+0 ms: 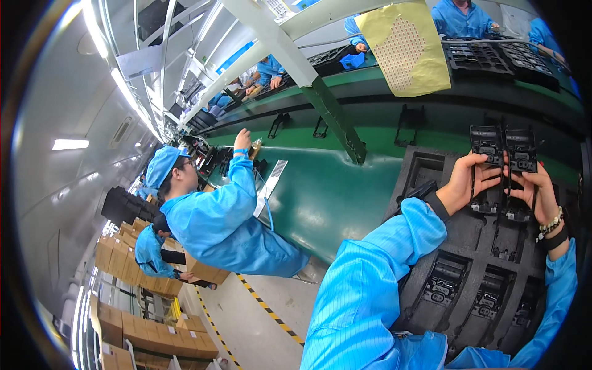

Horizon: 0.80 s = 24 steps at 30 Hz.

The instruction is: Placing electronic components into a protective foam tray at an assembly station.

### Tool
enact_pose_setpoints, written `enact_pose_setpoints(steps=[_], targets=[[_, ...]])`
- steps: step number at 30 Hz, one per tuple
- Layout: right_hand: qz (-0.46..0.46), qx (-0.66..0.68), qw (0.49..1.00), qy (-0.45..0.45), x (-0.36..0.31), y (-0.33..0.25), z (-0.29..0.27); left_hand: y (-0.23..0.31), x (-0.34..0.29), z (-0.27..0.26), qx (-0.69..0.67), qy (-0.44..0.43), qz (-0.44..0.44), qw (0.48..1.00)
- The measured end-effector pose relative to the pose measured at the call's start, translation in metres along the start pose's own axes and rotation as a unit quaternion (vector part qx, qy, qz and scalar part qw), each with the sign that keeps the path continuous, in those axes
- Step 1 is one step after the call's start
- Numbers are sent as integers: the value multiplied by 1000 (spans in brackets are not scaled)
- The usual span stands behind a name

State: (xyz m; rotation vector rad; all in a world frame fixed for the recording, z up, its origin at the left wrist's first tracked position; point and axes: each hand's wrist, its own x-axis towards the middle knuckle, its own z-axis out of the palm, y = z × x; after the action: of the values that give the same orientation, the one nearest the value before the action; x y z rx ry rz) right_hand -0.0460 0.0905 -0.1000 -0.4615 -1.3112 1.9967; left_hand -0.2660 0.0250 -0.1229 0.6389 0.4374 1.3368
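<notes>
Blue sleeve; left fingers, right fingers holding 2 black frames, long axes parallel, blocky ends topmost.

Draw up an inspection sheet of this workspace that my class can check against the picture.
Surface: black foam tray beneath the hands; green worktable beyond its left side.
Things: left black housing and right black housing, side by side above the tray; similar black parts in tray pockets.
Clutter: white perforated strip on the green worktable; yellow sheet hanging beyond it.
Hands: left hand grips the left black housing; right hand grips the right black housing.
Cables: blue cord near a co-worker in blue; thin grey cable or tube at upper right.
Surroundings: cardboard boxes; yellow-and-black floor tape.
</notes>
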Motion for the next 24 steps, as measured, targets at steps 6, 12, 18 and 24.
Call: enact_pose_setpoints(steps=[6, 12, 18, 24], targets=[[12, -12, 1000, 7, 1, 3, -1, 2, -3, 1, -14, -3, -18, 1000], [7, -9, 1000, 7, 0, 1, 1, 1, -2, 0, -10, 13, -13, 1000], [3, 8, 1000, 16, 0, 3, 0, 5, -4, 4, -1, 1, -14, 1000], [4, 18, 1000, 15, -1, 5, -1, 4, -5, 4, 13, -15, -8, 1000]])
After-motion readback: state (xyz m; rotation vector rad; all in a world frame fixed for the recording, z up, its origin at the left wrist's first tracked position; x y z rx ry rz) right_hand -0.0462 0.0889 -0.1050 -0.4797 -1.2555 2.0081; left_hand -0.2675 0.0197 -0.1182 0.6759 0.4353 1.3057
